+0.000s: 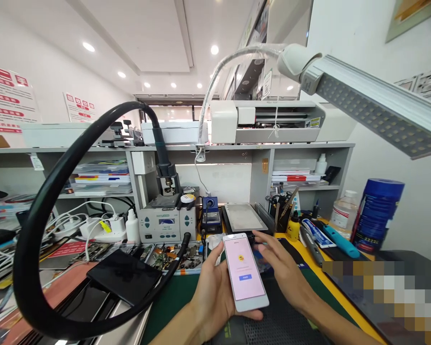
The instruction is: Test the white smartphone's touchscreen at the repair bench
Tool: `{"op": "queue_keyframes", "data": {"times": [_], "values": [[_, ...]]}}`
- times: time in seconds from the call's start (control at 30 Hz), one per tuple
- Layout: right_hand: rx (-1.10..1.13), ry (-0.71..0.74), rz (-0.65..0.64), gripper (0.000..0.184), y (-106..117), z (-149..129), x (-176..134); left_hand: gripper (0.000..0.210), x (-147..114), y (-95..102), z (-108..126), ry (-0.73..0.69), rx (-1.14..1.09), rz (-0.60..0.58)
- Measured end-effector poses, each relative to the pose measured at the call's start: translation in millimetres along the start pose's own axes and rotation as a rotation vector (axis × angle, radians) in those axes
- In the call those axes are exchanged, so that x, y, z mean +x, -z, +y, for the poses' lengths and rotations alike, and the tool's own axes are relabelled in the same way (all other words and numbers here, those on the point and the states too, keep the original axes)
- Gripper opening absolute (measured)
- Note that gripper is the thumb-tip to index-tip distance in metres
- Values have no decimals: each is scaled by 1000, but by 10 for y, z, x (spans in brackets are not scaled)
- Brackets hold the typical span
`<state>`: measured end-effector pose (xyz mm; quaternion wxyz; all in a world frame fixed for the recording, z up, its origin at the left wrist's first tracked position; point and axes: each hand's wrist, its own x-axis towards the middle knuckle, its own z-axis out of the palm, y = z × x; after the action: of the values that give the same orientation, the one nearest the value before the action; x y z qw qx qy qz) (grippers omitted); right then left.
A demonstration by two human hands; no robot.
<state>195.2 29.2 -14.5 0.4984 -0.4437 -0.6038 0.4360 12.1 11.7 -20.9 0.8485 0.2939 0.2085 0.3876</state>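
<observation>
A white smartphone [245, 278] lies tilted in my left hand [215, 285], its lit screen facing up with a pinkish page, a small yellow icon and a blue button. The left palm and fingers support it from beneath and along its left edge. Just right of the phone hovers my right hand [278, 266], fingers loosely spread and holding nothing; its fingertips come near the phone's upper right edge, though contact cannot be made out. Under both hands is a dark green mat [177, 306] with a black textured pad [290, 321].
A thick black hose [28, 230] loops across the left, running from a hot-air station [167, 223]. Dark flat screens [125, 275] and cables lie leftward. A blue canister [379, 215], a clear bottle [345, 213] and tools stand right. An LED lamp [373, 103] hangs above.
</observation>
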Motion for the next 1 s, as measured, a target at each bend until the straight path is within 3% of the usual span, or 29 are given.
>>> {"op": "queue_keyframes", "data": {"times": [0.13, 0.23, 0.37, 0.6, 0.73, 0.87, 1.0], "values": [[-231, 282, -10, 25, 25, 1, -81, 77, 12, 4, -6, -7, -18, 17], [-549, 651, -81, 28, 30, 54, -134, 77, 27, 32, -15, -11, -38, 17], [-727, 860, -71, 28, 43, 106, -139, 77, 41, 56, -27, -28, -31, 23], [-805, 922, -68, 27, 30, 97, -139, 72, 52, 31, -34, -43, -59, 23], [-716, 915, -22, 28, 55, 90, -142, 71, 42, -12, -40, -48, -81, 48], [-612, 807, 27, 28, 63, 100, -142, 70, 40, -70, -44, -77, -115, 87], [-529, 667, -9, 27, 35, 116, -163, 68, 41, -95, -54, -89, -134, 117]]}}
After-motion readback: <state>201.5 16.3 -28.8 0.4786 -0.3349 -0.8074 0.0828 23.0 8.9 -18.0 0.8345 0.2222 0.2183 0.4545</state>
